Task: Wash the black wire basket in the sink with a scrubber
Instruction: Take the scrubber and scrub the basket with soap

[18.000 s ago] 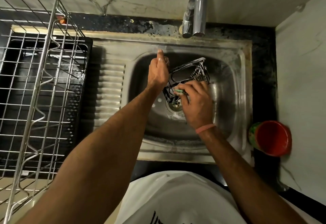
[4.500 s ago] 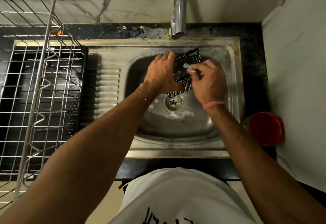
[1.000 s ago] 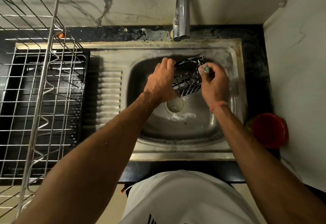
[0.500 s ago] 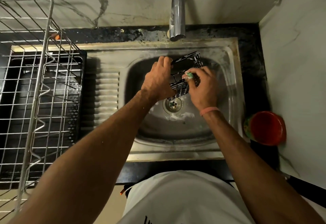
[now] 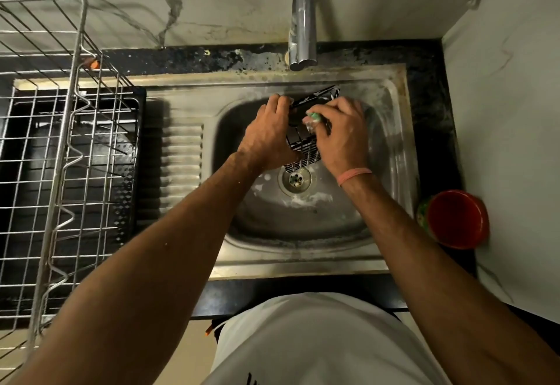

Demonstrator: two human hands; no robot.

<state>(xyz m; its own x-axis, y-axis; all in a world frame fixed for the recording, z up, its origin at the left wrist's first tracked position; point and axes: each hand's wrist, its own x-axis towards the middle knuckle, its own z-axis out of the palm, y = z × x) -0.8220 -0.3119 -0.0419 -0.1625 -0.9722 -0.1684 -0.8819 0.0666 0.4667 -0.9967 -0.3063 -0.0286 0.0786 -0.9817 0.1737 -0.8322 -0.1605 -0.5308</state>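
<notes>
Now the sink (image 5: 391,154) frames it all: my left hand (image 5: 266,139) still grips the black wire basket (image 5: 303,142) above the drain, tilted. My right hand (image 5: 339,136) has slid back over its near side, fingers curled, pinching the green scrubber (image 5: 313,116) against the wires — scrubbing continues, rinsing not yet begun.

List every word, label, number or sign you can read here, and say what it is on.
No text can be read.
White shirt: black marks at the bottom edge, cut off by the frame, unreadable.
Red container: green patterned side, too blurred to tell whether it is a label.
Tap, sink, wire basket, scrubber, dish rack: no markings visible.
</notes>
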